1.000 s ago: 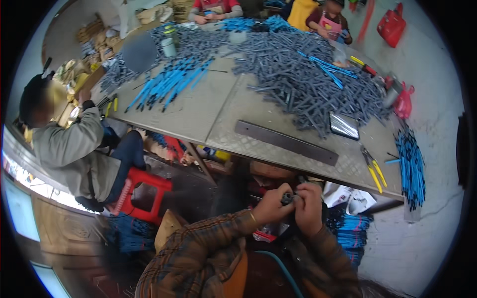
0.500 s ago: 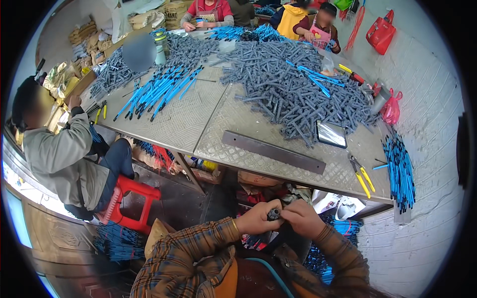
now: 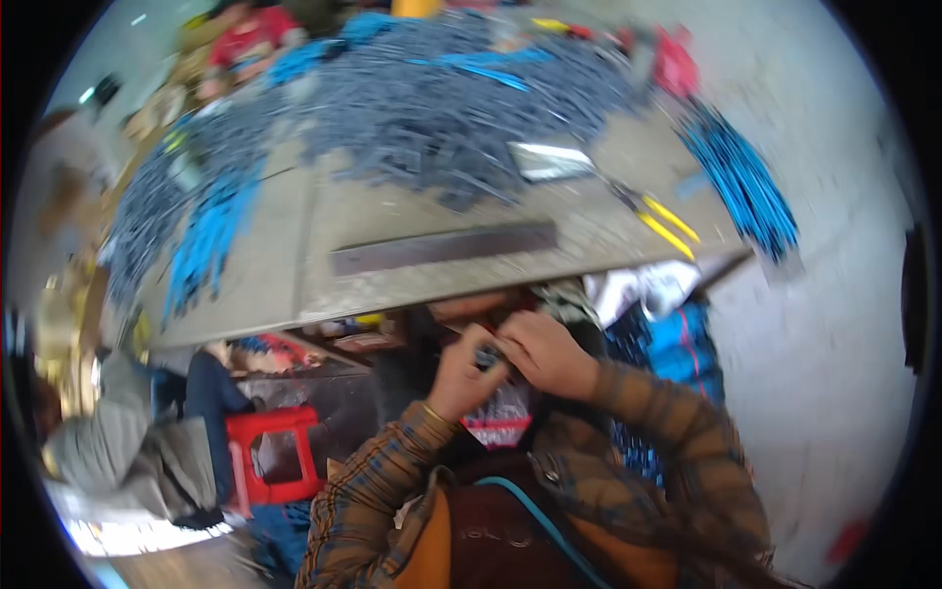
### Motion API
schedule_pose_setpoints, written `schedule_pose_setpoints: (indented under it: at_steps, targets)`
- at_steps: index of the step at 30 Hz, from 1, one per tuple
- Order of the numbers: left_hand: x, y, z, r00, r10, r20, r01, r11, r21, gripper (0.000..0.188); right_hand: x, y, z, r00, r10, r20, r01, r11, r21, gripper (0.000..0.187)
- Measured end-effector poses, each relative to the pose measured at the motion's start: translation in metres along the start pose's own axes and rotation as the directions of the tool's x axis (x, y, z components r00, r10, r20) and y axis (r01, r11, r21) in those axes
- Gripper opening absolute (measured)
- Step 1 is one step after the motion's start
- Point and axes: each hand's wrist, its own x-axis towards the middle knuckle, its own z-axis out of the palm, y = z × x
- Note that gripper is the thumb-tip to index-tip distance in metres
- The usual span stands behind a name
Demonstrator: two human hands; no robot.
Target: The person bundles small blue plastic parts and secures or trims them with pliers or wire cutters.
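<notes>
A flat metal bar (image 3: 444,247) lay along the near side of a grey tabletop (image 3: 265,265). To its right, yellow-handled pliers (image 3: 631,198) lay just beside a phone (image 3: 551,162). At far right stood a pale wall (image 3: 824,245); a pinkish-red bag (image 3: 675,62), blurred, was near it. At lower left, a red stool (image 3: 304,454) stood beside a person in a grey jacket (image 3: 132,437). Beyond the tabletop, blurred, was a person in red (image 3: 253,44).
</notes>
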Motion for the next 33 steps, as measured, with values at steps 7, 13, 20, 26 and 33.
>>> schedule_pose_setpoints:
  at_steps: [7,13,20,26,33]
  targets:
    - [0.022,0.000,-0.001,0.982,-0.184,0.029,0.186,0.956,-0.229,0.012,-0.027,0.124,-0.148,0.925,0.090,-0.369,-0.291,0.791,-0.537,0.028]
    - [0.017,0.004,0.000,0.982,-0.186,0.028,0.188,0.966,-0.177,0.013,-0.037,0.179,-0.181,0.961,0.177,-0.211,-0.267,0.420,-0.867,0.023]
    - [0.005,0.004,-0.008,0.979,-0.187,0.078,0.198,0.967,-0.160,0.014,-0.035,0.047,-0.137,0.980,0.195,0.038,-0.190,0.977,-0.096,0.010]
    - [0.006,0.011,-0.009,0.968,-0.157,0.198,0.178,0.979,-0.094,0.017,-0.018,-0.001,-0.106,0.966,-0.133,0.223,0.240,0.787,-0.569,0.023]
    - [0.004,0.018,-0.010,0.962,-0.159,0.222,0.180,0.981,-0.078,0.018,-0.012,-0.003,-0.097,0.944,-0.200,0.262,0.327,0.659,-0.677,0.027]
